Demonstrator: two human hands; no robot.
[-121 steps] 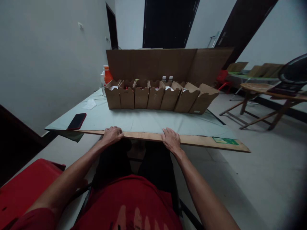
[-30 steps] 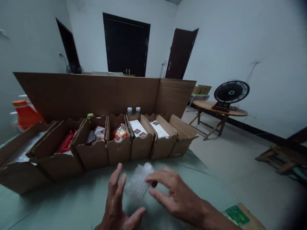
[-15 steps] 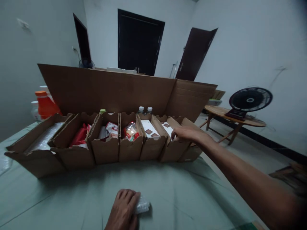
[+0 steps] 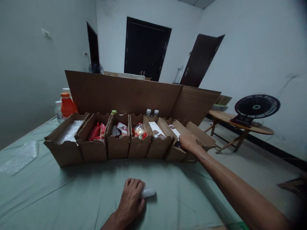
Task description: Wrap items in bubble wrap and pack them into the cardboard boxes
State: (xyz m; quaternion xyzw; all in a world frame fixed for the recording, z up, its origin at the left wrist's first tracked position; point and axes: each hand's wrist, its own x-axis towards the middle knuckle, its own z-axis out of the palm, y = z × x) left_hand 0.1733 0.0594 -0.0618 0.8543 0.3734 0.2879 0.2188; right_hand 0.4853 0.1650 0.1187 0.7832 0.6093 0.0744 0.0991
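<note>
My left hand lies palm down on the green tablecloth near the front edge, its fingers curled over a small clear bubble-wrap piece. My right hand is stretched out to the row of open cardboard boxes. Its fingers dip into the second box from the right, which holds white cartons with brown squares; the fingertips are hidden there. The other boxes hold bubble wrap, red packets and snack bags.
A tall cardboard sheet stands behind the boxes. An orange bottle is at the back left, and a bubble-wrap sheet lies at the left. A black fan sits on a round wooden table to the right.
My right hand has let go of the bubble-wrap piece, reached out to the boxes and lowered into the second box from the right. My left hand stays on the bubble wrap.
</note>
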